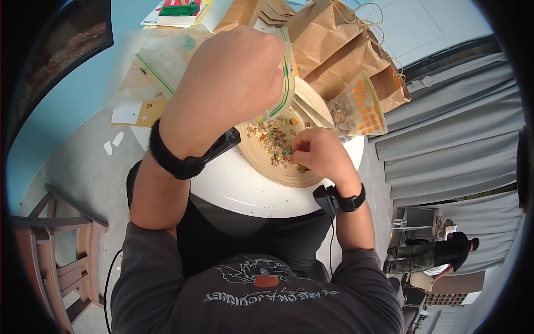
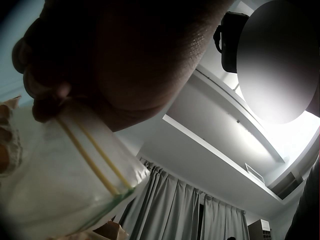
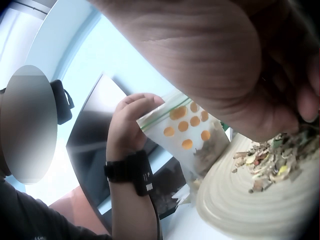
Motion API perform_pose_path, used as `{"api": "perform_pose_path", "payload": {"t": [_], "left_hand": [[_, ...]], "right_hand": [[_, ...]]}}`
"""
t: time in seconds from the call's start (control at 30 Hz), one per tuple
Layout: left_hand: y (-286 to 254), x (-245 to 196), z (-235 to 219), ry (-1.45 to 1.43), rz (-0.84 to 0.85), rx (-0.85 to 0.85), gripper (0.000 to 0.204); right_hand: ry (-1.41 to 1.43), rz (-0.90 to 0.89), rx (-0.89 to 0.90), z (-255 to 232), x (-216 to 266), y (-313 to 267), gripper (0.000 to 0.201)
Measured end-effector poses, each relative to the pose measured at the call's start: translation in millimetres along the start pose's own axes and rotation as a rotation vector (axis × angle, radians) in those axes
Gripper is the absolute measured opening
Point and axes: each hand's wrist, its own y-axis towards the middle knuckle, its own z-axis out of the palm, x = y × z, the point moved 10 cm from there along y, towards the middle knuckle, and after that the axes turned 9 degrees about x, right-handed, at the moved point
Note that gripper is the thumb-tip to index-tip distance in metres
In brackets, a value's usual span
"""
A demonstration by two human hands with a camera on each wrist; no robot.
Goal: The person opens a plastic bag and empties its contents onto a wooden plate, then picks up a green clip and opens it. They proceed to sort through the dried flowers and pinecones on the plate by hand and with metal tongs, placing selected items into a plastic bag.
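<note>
A zip bag with orange dots (image 3: 187,127) hangs from the left hand (image 1: 231,83), whose fingers pinch its top edge; the left wrist view shows the same bag (image 2: 75,170) under the curled fingers. Small dried pieces lie in the bag's lower part. The right hand (image 1: 322,153) is low over a round ribbed tray (image 1: 261,167), thumb and fingertips together at the dried bits (image 1: 278,142). In the right wrist view its fingertips touch the mixed pieces (image 3: 265,162); whether they hold one cannot be told.
A second dotted bag (image 1: 364,108) with dried pieces stands right of the tray. Brown paper bags (image 1: 328,42) are behind it. Another clear zip bag (image 1: 147,72) and a yellow card (image 1: 150,111) lie at the left. A person (image 1: 453,250) is farther off at the right.
</note>
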Motion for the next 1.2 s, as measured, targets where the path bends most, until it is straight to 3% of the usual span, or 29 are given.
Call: {"api": "perform_pose_path", "payload": {"t": [0.17, 0.27, 0.3, 0.37, 0.4, 0.53, 0.6, 0.63, 0.7, 0.8, 1.03, 1.1, 1.13, 1.2], "left_hand": [[-1, 1, 2, 0.006, -0.004, 0.014, 0.014], [-2, -1, -1, 0.002, 0.024, -0.033, 0.015], [-2, -2, -1, -0.005, 0.011, -0.018, 0.015], [-1, -2, 1, -0.013, -0.002, -0.004, 0.016], [-1, -2, 1, -0.028, 0.001, 0.0, 0.016], [-3, 0, -6, -0.022, 0.022, -0.031, 0.015], [-3, 4, -7, -0.011, 0.005, -0.028, 0.015], [-2, 6, -7, 0.001, -0.006, -0.022, 0.015], [-2, 7, -5, -0.003, -0.008, -0.017, 0.015], [-4, 7, -4, -0.006, -0.006, -0.023, 0.015], [-5, 2, -5, -0.007, 0.004, -0.022, 0.014], [-4, 3, -5, -0.01, 0.001, -0.02, 0.014], [-3, 3, -5, -0.017, -0.004, -0.016, 0.014], [-2, 4, -2, -0.015, -0.011, 0.002, 0.014]], "right_hand": [[0.12, 0.014, -0.132, -42, 5, -3, 0.01], [0.497, -0.167, -0.321, -77, 18, 0, 0.012], [0.496, -0.166, -0.323, -79, 26, 7, 0.012], [0.685, -0.409, -0.501, -97, 54, 6, 0.014], [0.706, -0.431, -0.502, -99, 60, 7, 0.013], [0.564, -0.324, -0.48, -93, 37, 1, 0.014], [0.077, -0.177, -0.154, -53, 34, 7, 0.014], [0.077, -0.174, -0.156, -45, 26, 5, 0.014], [0.058, -0.178, 0.032, -6, 11, 9, 0.015], [0.103, -0.117, 0.095, 16, -8, 10, 0.015], [-0.056, -0.175, 0.042, 13, 1, 9, 0.012], [-0.025, -0.222, -0.147, -14, 10, 4, 0.01], [-0.021, -0.223, -0.15, -21, 16, 4, 0.01], [0.095, -0.244, -0.423, -63, 30, -5, 0.01]]}}
